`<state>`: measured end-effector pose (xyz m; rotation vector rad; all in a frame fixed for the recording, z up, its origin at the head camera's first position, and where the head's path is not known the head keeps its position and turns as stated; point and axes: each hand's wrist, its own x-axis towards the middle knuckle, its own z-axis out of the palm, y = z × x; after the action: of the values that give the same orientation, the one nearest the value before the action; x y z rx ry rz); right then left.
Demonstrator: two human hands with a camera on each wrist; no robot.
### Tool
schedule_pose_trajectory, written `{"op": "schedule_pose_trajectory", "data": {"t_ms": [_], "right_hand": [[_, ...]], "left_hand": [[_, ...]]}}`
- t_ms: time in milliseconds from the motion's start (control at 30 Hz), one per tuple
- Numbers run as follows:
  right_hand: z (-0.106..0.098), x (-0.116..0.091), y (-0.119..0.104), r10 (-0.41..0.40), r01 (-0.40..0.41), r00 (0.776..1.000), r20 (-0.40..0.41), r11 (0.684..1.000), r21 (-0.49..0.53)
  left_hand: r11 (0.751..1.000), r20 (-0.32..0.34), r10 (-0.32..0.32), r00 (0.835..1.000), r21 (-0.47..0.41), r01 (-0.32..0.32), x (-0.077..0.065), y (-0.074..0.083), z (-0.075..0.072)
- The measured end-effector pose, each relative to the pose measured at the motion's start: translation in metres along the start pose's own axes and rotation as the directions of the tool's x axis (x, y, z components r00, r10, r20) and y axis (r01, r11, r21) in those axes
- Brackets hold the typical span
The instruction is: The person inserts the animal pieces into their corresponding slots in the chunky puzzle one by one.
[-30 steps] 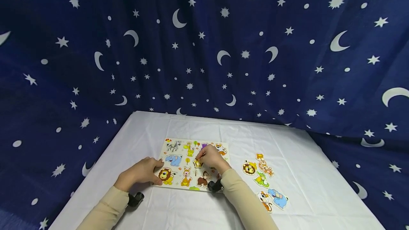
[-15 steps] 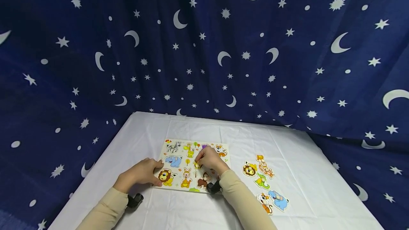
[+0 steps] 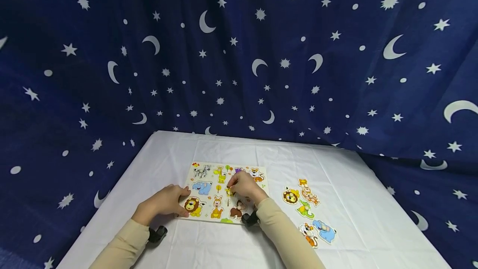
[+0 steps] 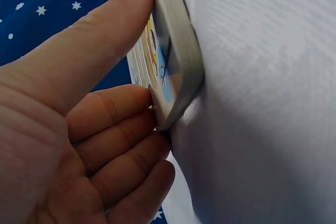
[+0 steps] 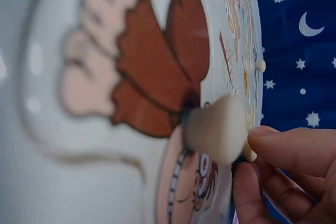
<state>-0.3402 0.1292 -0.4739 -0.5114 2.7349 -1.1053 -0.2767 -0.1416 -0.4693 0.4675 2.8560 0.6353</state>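
A wooden animal peg puzzle board point(image 3: 207, 202) lies on the white table, printed with a zebra, giraffe, elephant, lion and kangaroo. My left hand point(image 3: 168, 201) holds its near left corner; in the left wrist view the thumb point(image 4: 100, 30) lies along one edge and the fingers point(image 4: 126, 150) meet the other. Over the board's middle, my right hand point(image 3: 246, 186) pinches a yellow puzzle piece point(image 3: 229, 192) by its knob point(image 5: 251, 152). Most of that piece is hidden under the fingers. A brown monkey piece point(image 3: 237, 210) with a pale knob point(image 5: 218, 129) sits just in front.
Right of the board lie loose puzzle pieces: a lion point(image 3: 291, 196), a crocodile point(image 3: 305, 209), a brownish piece point(image 3: 309, 196), a tiger point(image 3: 308, 234) and an elephant point(image 3: 324, 231). Behind the table hangs a dark blue curtain point(image 3: 239, 53) with moons and stars.
My right hand has shifted very slightly at the same spot, turning the yellow piece a little. My left hand stays at the board's corner.
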Motion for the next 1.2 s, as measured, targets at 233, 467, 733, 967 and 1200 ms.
{"op": "schedule_pose_trajectory", "data": {"t_ms": [233,467,733,967,1200], "right_hand": [[-0.002,-0.006,-0.002,-0.022,0.022,1.0,-0.012,1.0,0.007],[-0.009,-0.013,-0.001,-0.007,0.008,1.0,-0.019,1.0,0.017],[-0.022,-0.023,0.002,-0.039,0.039,0.999,-0.015,0.999,0.006],[-0.026,-0.03,0.009,-0.089,0.089,0.994,0.056,0.996,0.018],[-0.034,-0.041,0.009,-0.148,0.149,0.988,0.031,0.988,-0.03]], "left_hand": [[1.0,-0.009,0.006,1.0,-0.011,-0.006,-0.002,-0.001,0.002],[0.998,-0.017,0.054,0.998,-0.016,-0.054,-0.003,-0.003,0.002],[0.999,-0.024,0.046,0.999,-0.023,-0.047,-0.003,0.001,-0.002],[0.999,-0.022,0.038,0.999,-0.015,-0.039,-0.001,-0.001,-0.001],[0.999,-0.015,0.045,0.999,-0.03,-0.045,-0.001,-0.003,-0.002]]}}
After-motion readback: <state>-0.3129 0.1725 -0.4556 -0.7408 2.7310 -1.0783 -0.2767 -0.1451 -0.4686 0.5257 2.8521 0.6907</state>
